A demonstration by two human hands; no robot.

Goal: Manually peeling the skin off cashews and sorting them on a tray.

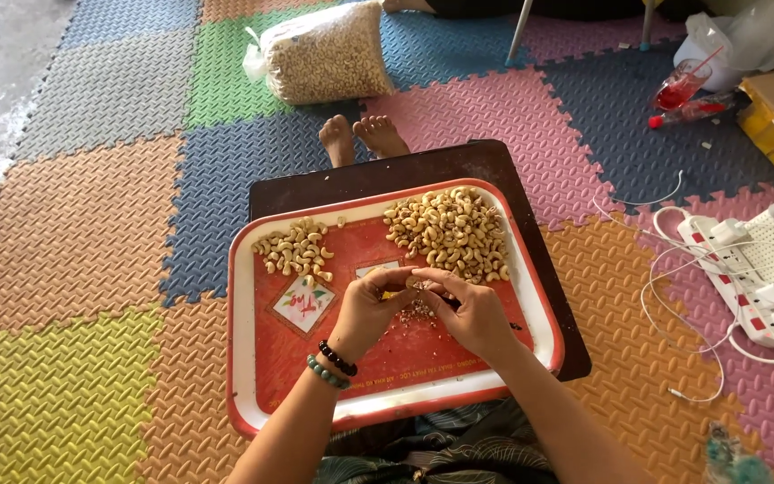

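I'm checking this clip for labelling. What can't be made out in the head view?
- What the left hand and right hand pinch: covered by fingertips.
- Low table: mostly under the red tray.
- Bag of nuts: top cut off by the upper edge.

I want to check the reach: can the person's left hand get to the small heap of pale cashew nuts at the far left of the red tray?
Probably yes. The left hand works beside the right hand; only bare red tray separates it from the small heap.
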